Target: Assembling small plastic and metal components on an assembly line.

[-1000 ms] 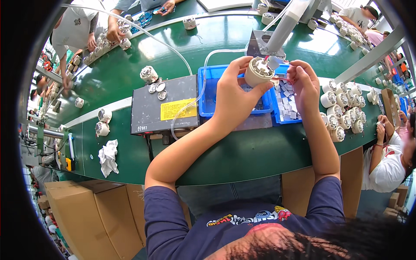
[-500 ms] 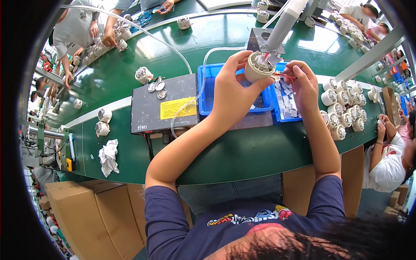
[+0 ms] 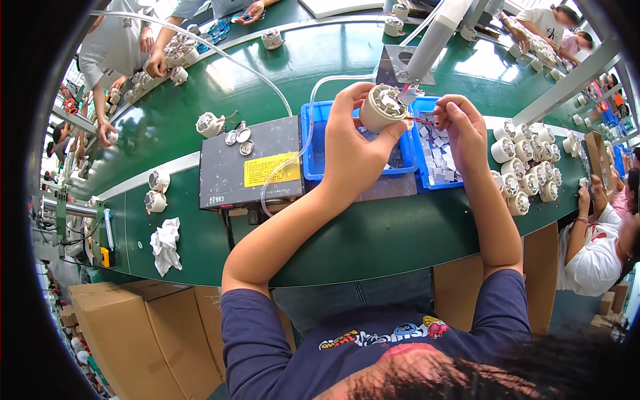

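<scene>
My left hand (image 3: 353,150) grips a round white cylindrical part (image 3: 381,107) and holds it up under the tip of a slanted grey dispenser nozzle (image 3: 432,43). My right hand (image 3: 461,130) is just right of it, fingers pinched on a thin red wire (image 3: 421,121) that runs from the part. Both hands hover over two blue trays (image 3: 316,157); the right one holds several small white square pieces (image 3: 440,157).
A dark grey control box (image 3: 250,163) with a yellow label sits left of the trays, with clear tubing (image 3: 280,180) over it. Several white round parts (image 3: 527,173) cluster at the right. A crumpled white cloth (image 3: 165,243) lies left. Other people work along the green belt (image 3: 373,233). Cardboard boxes (image 3: 127,333) stand below.
My left hand has lifted the white part slightly closer to the nozzle tip. My right hand has closed in on the red wire beside it.
</scene>
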Demonstrator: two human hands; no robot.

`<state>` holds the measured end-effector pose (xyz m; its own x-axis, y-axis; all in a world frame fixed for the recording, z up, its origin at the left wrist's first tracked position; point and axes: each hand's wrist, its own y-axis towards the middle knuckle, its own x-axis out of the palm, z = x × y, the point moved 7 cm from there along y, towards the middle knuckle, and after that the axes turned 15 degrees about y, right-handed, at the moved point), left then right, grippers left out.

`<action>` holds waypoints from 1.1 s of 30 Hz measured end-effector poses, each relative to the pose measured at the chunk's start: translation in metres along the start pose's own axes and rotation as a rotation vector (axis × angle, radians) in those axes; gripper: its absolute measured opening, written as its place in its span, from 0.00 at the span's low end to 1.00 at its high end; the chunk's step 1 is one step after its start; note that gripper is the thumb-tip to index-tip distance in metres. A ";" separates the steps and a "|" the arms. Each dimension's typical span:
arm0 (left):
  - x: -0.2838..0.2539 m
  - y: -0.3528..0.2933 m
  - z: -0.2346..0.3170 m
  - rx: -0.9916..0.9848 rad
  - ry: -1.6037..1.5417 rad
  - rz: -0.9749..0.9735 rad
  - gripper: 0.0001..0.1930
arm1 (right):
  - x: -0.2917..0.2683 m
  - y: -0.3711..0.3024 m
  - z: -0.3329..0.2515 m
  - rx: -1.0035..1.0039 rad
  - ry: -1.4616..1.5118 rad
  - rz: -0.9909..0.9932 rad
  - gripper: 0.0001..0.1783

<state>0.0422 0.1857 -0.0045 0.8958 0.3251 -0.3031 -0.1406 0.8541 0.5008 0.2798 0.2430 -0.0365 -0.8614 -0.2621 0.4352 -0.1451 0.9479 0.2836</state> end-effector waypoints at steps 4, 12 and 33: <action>-0.002 0.000 0.006 0.011 -0.011 0.000 0.34 | -0.003 0.000 -0.003 -0.046 -0.140 0.039 0.12; -0.007 0.000 0.010 0.024 0.023 0.011 0.32 | -0.003 0.000 0.000 -0.032 -0.198 0.068 0.12; 0.030 -0.036 0.019 -0.013 -0.127 -0.273 0.33 | -0.011 -0.008 0.008 0.200 -1.316 -0.511 0.07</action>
<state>0.0817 0.1570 -0.0166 0.9468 0.0299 -0.3205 0.1080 0.9084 0.4038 0.2866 0.2400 -0.0507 -0.4950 -0.3262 -0.8053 -0.5425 0.8400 -0.0068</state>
